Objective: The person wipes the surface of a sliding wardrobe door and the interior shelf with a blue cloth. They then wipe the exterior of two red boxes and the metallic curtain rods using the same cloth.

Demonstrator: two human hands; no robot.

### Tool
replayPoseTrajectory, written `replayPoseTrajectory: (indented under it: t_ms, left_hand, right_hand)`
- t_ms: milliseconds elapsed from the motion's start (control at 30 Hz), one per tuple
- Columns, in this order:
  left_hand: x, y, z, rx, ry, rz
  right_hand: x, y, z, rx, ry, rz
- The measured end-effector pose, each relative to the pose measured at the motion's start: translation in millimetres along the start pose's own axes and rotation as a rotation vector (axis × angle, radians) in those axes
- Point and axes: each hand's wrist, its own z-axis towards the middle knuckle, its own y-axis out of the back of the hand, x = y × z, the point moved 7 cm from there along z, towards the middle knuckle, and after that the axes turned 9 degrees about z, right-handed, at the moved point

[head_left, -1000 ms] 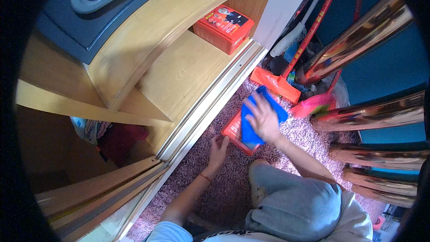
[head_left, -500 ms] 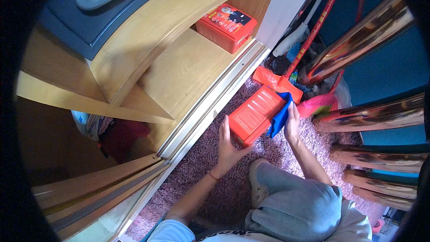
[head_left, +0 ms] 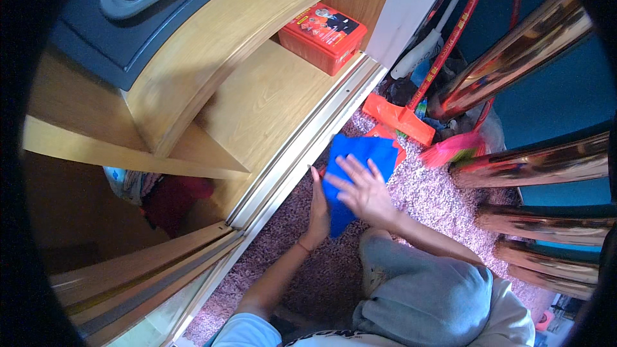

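Observation:
A blue cloth [head_left: 379, 149] is draped across a red plastic box [head_left: 401, 152], which shows only at the cloth's far edge. My right hand [head_left: 369, 198] lies on the cloth with its fingers spread. Along the box's left side, my left hand [head_left: 318, 213] grips it over the carpet; the cloth hides part of that grip. Another red box [head_left: 328, 33], with a printed picture on its lid, stands in the wooden cabinet at the far side.
To the left is the wooden cabinet [head_left: 257, 99] with a sliding-door track [head_left: 308, 132]. An orange broom head [head_left: 400, 119] and a pink brush [head_left: 453, 149] lie beyond the box. Shiny copper-coloured tubes [head_left: 533, 170] line the right. Purple carpet [head_left: 424, 212] covers the floor.
My right hand has moved left from the box's right end, spreading the blue cloth over its top. My left hand stays at the box's left side.

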Motion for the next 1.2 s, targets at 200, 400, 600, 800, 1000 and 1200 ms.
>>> replayPoseTrajectory:
  t_ms: [200, 400, 600, 800, 1000, 1200]
  left_hand:
    - [0, -7, 1, -0.011, -0.22, 0.598]
    - [-1, -9, -5, 0.013, -0.317, 0.617]
    - [16, -1, 0, 0.043, -0.208, 0.446]
    - [-29, -13, 0, -0.04, -0.258, 0.71]
    - [-68, -56, 5, 0.068, -0.44, 1.173]
    - [-76, -94, 40, 0.218, -0.319, 1.189]
  right_hand:
    - [-128, 45, 8, -0.271, -0.439, 0.345]
    - [-17, 1, -7, -0.123, -0.125, -0.07]
    - [-6, 4, 1, -0.088, -0.025, 0.15]
    - [-130, 47, 6, -0.103, -0.335, 0.177]
    - [-45, 35, -16, -0.013, -0.163, -0.197]
    - [-119, 36, -30, -0.351, -0.359, 0.484]
